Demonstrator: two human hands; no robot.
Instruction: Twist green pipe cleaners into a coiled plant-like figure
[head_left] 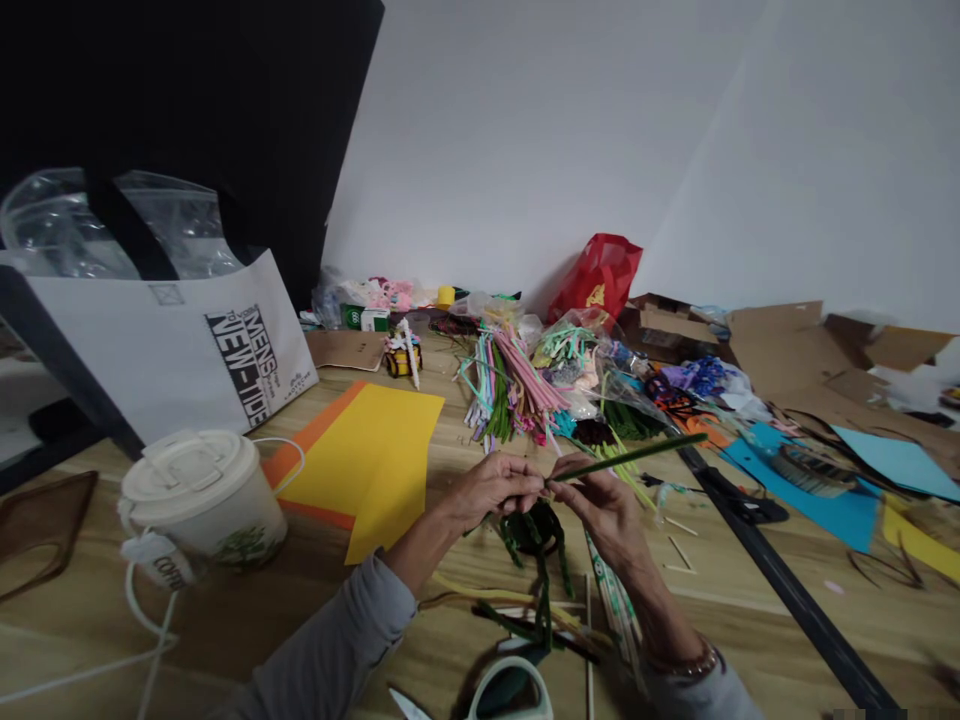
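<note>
Near the middle of the head view, my left hand (499, 488) and my right hand (606, 508) meet fingertip to fingertip. Both are closed in a pinch on a dark green pipe cleaner (645, 452), whose free end points up and to the right. Just below my fingers lies a dark green bent pipe-cleaner piece (541, 530) with several strands hanging down over the table. Whether it is joined to the held stem cannot be made out. Bundles of pink, lilac and green pipe cleaners (517, 385) lie beyond my hands.
On the left stand a white bag (150, 350) and a lidded cup (202, 500) beside yellow paper (375, 440). A scissors handle (510, 690) is at the bottom edge. A black bar (810, 610), blue paper (817, 490) and cardboard boxes (780, 350) lie right; a red bag (598, 278) stands behind.
</note>
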